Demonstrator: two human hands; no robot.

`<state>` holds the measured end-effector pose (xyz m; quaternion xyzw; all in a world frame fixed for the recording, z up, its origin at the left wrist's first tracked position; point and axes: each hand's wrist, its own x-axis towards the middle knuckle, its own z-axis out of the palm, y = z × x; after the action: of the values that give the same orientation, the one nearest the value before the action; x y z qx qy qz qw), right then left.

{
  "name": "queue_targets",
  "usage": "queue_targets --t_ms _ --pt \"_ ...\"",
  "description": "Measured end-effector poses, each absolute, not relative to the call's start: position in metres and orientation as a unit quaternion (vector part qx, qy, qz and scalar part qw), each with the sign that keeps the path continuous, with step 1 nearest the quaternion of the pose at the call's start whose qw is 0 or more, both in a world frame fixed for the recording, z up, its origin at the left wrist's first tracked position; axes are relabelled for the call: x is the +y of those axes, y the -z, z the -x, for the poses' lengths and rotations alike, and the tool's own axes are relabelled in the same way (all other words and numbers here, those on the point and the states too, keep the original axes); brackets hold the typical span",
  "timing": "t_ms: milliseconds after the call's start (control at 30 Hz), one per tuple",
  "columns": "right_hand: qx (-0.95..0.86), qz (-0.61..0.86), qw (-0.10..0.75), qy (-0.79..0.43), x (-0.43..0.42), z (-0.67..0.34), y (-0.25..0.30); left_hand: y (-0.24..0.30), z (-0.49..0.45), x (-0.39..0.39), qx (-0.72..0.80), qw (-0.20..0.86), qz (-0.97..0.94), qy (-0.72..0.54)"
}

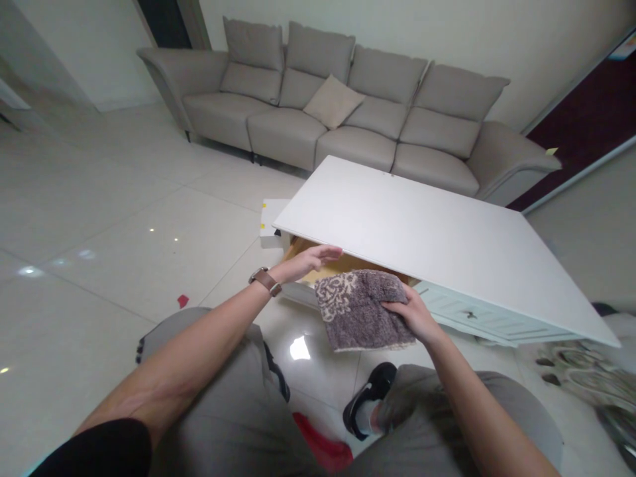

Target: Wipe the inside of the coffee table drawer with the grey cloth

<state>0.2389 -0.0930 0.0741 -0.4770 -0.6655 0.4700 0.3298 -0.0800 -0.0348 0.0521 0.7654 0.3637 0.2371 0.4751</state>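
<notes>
My right hand [411,311] grips the right edge of a folded brown towel [368,315] with a cream floral pattern on its left corner. The towel hangs in front of a pulled-out drawer [342,266] of a white coffee table [427,225] and hides part of it. Above the drawer's left part is my left hand [313,260], fingers stretched out flat near the tabletop edge, with nothing in it. A watch with a brown strap [268,281] sits on that wrist. The drawer's inside is pale wood; its contents are mostly hidden.
Behind the table stands a long grey sofa [283,136] with a beige cushion [334,101]. A white box [271,222] rests on the floor by the table's left end. Between my feet lies a red item [322,444], and a small red scrap [183,301] is on the tiles.
</notes>
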Motion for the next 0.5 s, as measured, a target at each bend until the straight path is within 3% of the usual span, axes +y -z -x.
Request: queue_targets --t_ms 100,233,367,500 --pt "-0.648 0.450 0.286 -0.543 -0.089 -0.225 -0.061 -0.074 0.066 -0.054 0.307 0.544 -0.750 -0.220" --pt "-0.667 0.422 0.253 -0.559 -0.080 -0.206 -0.051 -0.072 0.047 -0.075 0.365 0.513 -0.744 -0.223" --pt "-0.709 0.441 0.241 -0.496 -0.060 -0.218 -0.047 -0.086 0.084 -0.069 0.447 0.521 -0.681 -0.256" --pt "-0.783 0.483 0.085 -0.382 -0.048 -0.259 -0.024 -0.106 0.169 -0.062 0.623 0.386 -0.593 -0.333"
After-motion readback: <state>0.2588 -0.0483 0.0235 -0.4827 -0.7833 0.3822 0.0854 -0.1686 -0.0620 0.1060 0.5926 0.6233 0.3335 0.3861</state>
